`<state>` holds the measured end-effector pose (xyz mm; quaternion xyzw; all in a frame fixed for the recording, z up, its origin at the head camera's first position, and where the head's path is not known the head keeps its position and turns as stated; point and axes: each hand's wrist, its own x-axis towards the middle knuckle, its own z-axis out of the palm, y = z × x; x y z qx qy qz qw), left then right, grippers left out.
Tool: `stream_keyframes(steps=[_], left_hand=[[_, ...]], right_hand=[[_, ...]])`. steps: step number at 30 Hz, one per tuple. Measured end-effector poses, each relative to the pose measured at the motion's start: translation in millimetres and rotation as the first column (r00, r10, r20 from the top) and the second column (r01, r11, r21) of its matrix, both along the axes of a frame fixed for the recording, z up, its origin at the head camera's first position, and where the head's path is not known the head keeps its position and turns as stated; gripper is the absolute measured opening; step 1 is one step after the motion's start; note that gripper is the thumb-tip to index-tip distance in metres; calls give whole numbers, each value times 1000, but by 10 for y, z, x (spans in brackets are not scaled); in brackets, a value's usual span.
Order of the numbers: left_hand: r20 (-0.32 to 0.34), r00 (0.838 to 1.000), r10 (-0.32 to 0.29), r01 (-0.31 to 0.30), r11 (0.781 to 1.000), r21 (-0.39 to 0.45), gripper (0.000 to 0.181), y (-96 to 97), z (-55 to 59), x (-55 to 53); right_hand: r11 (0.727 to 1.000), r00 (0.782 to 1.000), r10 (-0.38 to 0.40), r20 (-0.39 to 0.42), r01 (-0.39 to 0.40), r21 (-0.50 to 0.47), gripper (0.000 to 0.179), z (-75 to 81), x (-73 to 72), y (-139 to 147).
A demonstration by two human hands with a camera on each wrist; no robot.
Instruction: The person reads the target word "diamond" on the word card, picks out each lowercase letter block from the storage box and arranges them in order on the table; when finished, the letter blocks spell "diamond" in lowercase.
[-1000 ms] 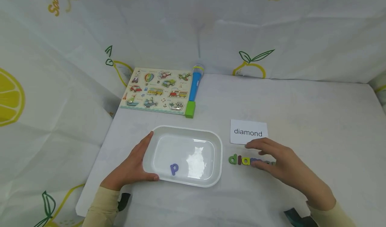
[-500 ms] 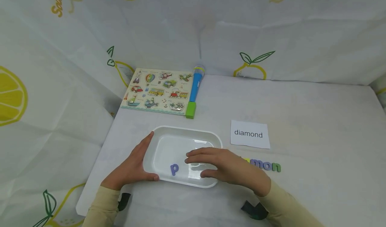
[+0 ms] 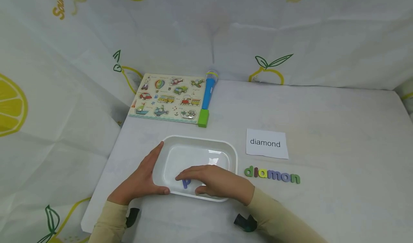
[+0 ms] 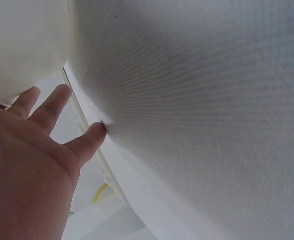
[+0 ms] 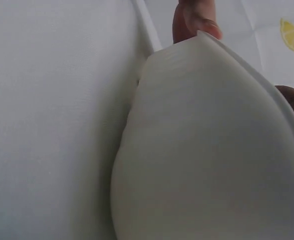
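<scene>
A shallow white tray (image 3: 193, 151) lies in front of me in the head view. My left hand (image 3: 140, 178) rests against its left end, thumb at the near rim and index finger along the left rim. Its fingers (image 4: 52, 107) look straight and spread in the left wrist view. Over the tray's near side reaches my right hand (image 3: 219, 180), fingers above a purple toy letter (image 3: 185, 184), which they partly cover; nothing shows between fingers and thumb. Right of the tray, a row of coloured toy letters (image 3: 273, 175) reads "diamon", below a white card (image 3: 266, 149) printed "diamond".
A wooden vehicle puzzle board (image 3: 171, 99) lies at the back left. Along its right edge is a blue toy microphone (image 3: 209, 90) with a green block-shaped end (image 3: 203, 118). A lemon-print curtain (image 3: 232, 31) hangs behind the white table (image 3: 338, 146).
My right hand has moved left from the letter row into the space over the tray, uncovering the row and the card. The left hand stays at the tray.
</scene>
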<state>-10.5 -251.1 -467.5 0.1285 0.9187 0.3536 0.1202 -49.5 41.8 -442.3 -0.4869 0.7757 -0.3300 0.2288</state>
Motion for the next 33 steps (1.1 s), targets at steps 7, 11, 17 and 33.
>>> stream_keyframes(steps=[7, 11, 17, 33], left_hand=[[-8, 1000, -3, 3, 1000, 0, 140, -2, -16, 3], [-18, 1000, -14, 14, 1000, 8, 140, -7, -21, -2], [-3, 1000, 3, -3, 1000, 19, 141, 1, 1, 6], [-14, 1000, -2, 2, 1000, 21, 142, 4, -12, 3]], right_hand=[[997, 999, 6, -41, -3, 72, 70, -38, 9, -118], [994, 997, 4, -78, 4, 105, 73, -67, 13, -172], [995, 988, 29, -153, -15, 94, 61, -109, 31, -229], [983, 950, 55, -308, 3, 183, 38, -4, 63, -120]])
